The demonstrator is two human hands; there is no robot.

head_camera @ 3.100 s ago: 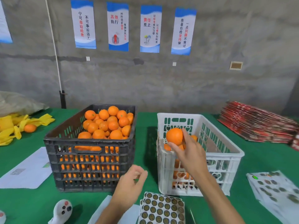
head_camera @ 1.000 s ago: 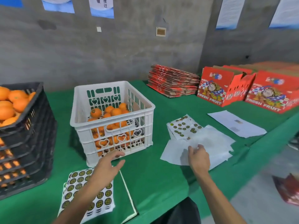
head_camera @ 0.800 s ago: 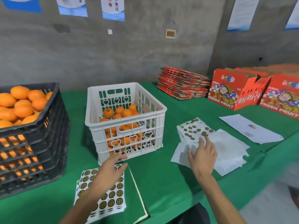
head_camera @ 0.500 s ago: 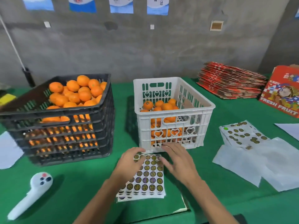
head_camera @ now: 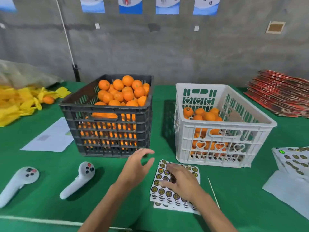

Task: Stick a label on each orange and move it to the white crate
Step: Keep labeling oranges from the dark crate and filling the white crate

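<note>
A black crate (head_camera: pixel 107 144) heaped with oranges (head_camera: pixel 123 92) stands left of centre on the green table. To its right the white crate (head_camera: pixel 224 129) holds a lower layer of oranges (head_camera: pixel 202 114). A stack of label sheets (head_camera: pixel 164 191) with round dark stickers lies in front of the white crate. My right hand (head_camera: pixel 182 181) rests on the sheets with its fingers spread and pointing left. My left hand (head_camera: pixel 135 169) hovers just left of the sheets, in front of the black crate, fingers relaxed and holding nothing.
Two white controllers (head_camera: pixel 78 180) (head_camera: pixel 18 181) lie at the front left. A paper sheet (head_camera: pixel 50 138) and yellow bags (head_camera: pixel 20 101) with a loose orange (head_camera: pixel 48 99) are further left. More sticker sheets (head_camera: pixel 294 159) and white backing paper (head_camera: pixel 289 190) lie right, flat red cartons (head_camera: pixel 280 92) behind.
My view has swung back left from the papers on the right. My right hand came from those papers onto the label sheets; my left hand lifted off the sheets and moved left.
</note>
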